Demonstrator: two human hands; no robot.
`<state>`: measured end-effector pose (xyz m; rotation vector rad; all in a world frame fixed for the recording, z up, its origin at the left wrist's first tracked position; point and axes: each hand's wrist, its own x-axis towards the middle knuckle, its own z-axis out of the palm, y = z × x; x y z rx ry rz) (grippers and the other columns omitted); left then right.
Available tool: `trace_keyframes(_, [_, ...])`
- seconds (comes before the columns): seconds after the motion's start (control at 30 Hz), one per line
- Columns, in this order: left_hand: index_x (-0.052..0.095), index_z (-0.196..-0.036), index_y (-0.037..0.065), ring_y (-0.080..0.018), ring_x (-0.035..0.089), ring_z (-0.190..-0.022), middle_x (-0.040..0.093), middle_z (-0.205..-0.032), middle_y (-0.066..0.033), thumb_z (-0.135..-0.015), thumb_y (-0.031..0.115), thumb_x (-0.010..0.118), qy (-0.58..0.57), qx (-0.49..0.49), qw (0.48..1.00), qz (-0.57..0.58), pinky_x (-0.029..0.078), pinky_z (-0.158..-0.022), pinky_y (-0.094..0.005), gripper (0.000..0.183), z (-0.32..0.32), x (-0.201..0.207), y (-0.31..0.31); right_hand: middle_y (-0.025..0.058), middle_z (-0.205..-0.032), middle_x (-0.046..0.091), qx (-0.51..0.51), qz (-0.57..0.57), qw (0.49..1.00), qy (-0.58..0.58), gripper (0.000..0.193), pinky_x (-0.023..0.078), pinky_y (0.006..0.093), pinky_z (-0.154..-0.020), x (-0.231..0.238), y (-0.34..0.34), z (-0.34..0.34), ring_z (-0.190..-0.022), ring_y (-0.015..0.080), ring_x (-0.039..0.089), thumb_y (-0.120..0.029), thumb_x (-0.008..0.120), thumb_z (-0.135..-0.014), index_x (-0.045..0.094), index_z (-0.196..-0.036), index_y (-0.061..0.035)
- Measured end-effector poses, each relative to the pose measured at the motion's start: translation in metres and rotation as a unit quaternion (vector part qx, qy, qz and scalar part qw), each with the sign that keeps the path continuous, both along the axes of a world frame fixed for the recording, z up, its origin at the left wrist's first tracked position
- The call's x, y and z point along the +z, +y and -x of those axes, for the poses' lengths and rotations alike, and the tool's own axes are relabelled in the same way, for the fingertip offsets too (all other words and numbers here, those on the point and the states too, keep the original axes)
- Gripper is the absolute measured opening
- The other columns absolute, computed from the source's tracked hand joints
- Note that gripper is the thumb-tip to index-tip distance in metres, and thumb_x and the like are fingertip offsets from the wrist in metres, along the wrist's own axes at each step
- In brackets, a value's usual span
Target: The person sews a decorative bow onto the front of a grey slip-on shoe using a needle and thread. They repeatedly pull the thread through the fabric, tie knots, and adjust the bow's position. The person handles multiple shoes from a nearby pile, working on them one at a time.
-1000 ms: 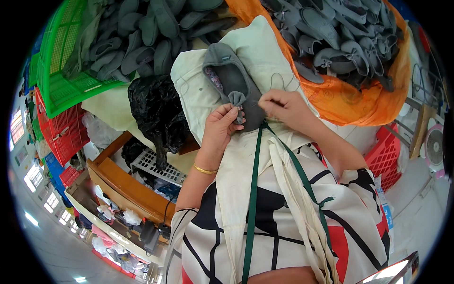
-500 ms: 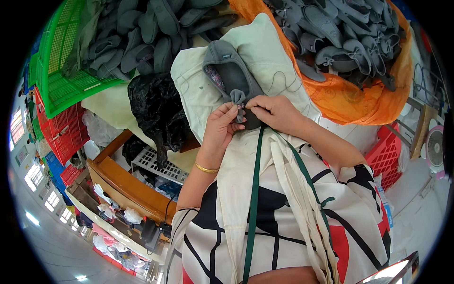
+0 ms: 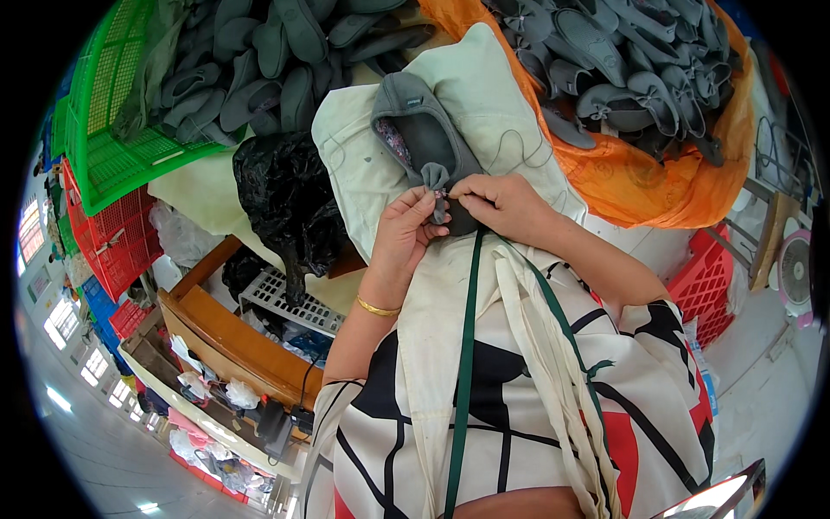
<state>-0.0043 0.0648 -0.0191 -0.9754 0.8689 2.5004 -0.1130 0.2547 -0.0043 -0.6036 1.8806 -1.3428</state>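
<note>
A grey fabric slipper (image 3: 425, 130) with a flowered lining rests on a pale cloth cushion (image 3: 346, 138), its toe toward me. At the toe sits a small grey bow (image 3: 436, 177). My left hand (image 3: 402, 223), with a gold bangle at the wrist, pinches the bow between thumb and fingers. Close on the bow's right side, my right hand (image 3: 501, 203) has its thumb and forefinger pressed together. Whatever lies between those fingertips is too small to make out. Loose dark thread (image 3: 516, 143) curls over the cushion to the right of the slipper.
At the far left a green basket (image 3: 108, 164) holds many grey slippers. An orange sack (image 3: 640, 195) with more slippers stands at the far right. Left of the cushion lie a black plastic bag (image 3: 285, 195) and a wooden bench (image 3: 233, 324). A red crate (image 3: 705, 294) stands at right.
</note>
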Motion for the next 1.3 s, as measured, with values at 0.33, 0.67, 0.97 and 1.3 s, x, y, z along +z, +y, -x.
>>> trace_keyframes(0.33, [0.061,-0.110,0.001,-0.0164,0.069,-0.080,0.069,-0.098,-0.0083,-0.100,0.016,0.058,-0.004,0.003,1.000,-0.002,0.059,-0.066,-0.0276,0.018,0.002,0.000,0.001,0.0154,-0.083,0.069,0.002,-0.002,1.000,0.002,0.017,0.052,0.0325,-0.066,-0.002,0.000,0.000,-0.071,0.0281,0.068,-0.012,0.060,-0.091,0.068,-0.104,-0.0054])
trace_keyframes(0.67, [0.062,-0.112,0.004,-0.0116,0.066,-0.064,0.069,-0.087,-0.0061,-0.094,0.013,0.067,-0.008,0.045,0.999,0.029,0.056,-0.053,-0.0225,0.020,0.003,0.005,0.010,0.0108,-0.078,0.067,0.030,-0.009,0.998,-0.056,0.016,0.049,0.0277,-0.065,0.002,0.000,0.011,-0.067,0.0153,0.061,-0.010,0.060,-0.091,0.069,-0.102,-0.0031])
trace_keyframes(0.97, [0.065,-0.107,0.003,-0.0084,0.059,-0.057,0.069,-0.084,-0.0047,-0.088,0.008,0.073,-0.043,0.016,0.995,0.086,0.049,-0.051,-0.0215,0.021,0.004,0.005,0.011,-0.0035,-0.073,0.058,0.009,-0.041,0.976,-0.214,0.011,0.041,0.0205,-0.058,-0.008,-0.003,0.005,-0.064,0.0032,0.050,-0.013,0.060,-0.098,0.065,-0.099,-0.0033])
trace_keyframes(1.3, [0.066,-0.099,0.001,-0.0056,0.055,-0.058,0.061,-0.072,0.0001,-0.085,0.011,0.077,-0.027,0.007,0.993,0.117,0.045,-0.051,-0.0193,0.021,0.008,0.008,0.014,-0.0031,-0.071,0.057,0.005,-0.060,0.978,-0.202,0.013,0.042,0.0201,-0.056,-0.012,-0.006,0.001,-0.061,0.0035,0.052,-0.015,0.062,-0.098,0.062,-0.093,-0.0031])
